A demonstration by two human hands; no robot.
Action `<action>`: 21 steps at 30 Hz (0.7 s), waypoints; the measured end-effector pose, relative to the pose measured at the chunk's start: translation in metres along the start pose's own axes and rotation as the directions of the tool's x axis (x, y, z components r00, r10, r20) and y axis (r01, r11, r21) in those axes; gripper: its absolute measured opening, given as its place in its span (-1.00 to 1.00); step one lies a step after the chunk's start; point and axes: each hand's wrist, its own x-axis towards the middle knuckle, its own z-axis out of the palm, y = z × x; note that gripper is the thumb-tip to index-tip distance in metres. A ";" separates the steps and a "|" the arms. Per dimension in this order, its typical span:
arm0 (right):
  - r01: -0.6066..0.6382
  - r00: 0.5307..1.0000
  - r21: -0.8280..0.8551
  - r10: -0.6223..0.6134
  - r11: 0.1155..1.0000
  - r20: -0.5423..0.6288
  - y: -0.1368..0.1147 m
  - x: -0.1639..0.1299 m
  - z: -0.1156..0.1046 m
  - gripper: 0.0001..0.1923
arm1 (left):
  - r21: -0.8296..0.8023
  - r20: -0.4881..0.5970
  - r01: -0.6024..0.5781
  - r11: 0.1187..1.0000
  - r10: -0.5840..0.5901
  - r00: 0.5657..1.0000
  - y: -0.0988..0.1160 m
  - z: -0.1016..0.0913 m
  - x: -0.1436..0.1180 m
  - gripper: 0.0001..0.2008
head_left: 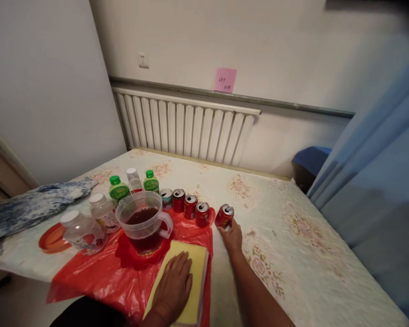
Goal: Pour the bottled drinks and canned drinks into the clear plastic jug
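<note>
Red can [224, 216] sits tilted on the worktop [293, 236], held by the right hand [232, 236]. Left hand [174, 282] lies flat and open on a yellow cloth [198, 263].

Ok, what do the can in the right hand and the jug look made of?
The red can, touched by the right hand, looks like painted metal, with a shiny silver top. The jug looks like clear plastic: dark liquid shows through its wall. The left hand rests on a yellow cloth.

A white radiator [186, 129] lines the wall under a pink note [225, 80], with blue cloth [30, 206] lying left.
</note>
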 end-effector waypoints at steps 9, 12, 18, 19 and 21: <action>0.005 1.000 0.022 -0.005 1.000 0.002 -0.006 -0.001 -0.005 -0.57 | -0.020 -0.041 -0.019 1.000 0.018 0.999 -0.002 0.002 0.000 -0.66; 0.005 1.000 0.044 -0.005 0.999 0.004 -0.005 -0.001 -0.004 -0.57 | -0.017 -0.046 -0.016 1.000 0.016 0.999 -0.002 0.002 0.000 -0.66; -0.024 0.999 0.126 0.027 0.992 -0.021 0.000 -0.001 0.003 -0.43 | 0.002 -0.042 -0.016 1.000 0.016 0.999 -0.001 0.001 0.000 -0.66; -0.035 0.999 0.144 0.040 0.989 -0.033 0.001 -0.001 0.003 -0.39 | 0.003 -0.042 -0.017 1.000 0.018 0.999 -0.001 0.001 0.000 -0.66; -0.066 0.995 0.181 0.079 0.981 -0.067 0.003 -0.004 0.003 -0.33 | 0.006 -0.046 -0.017 1.000 0.017 0.999 -0.001 0.001 0.000 -0.66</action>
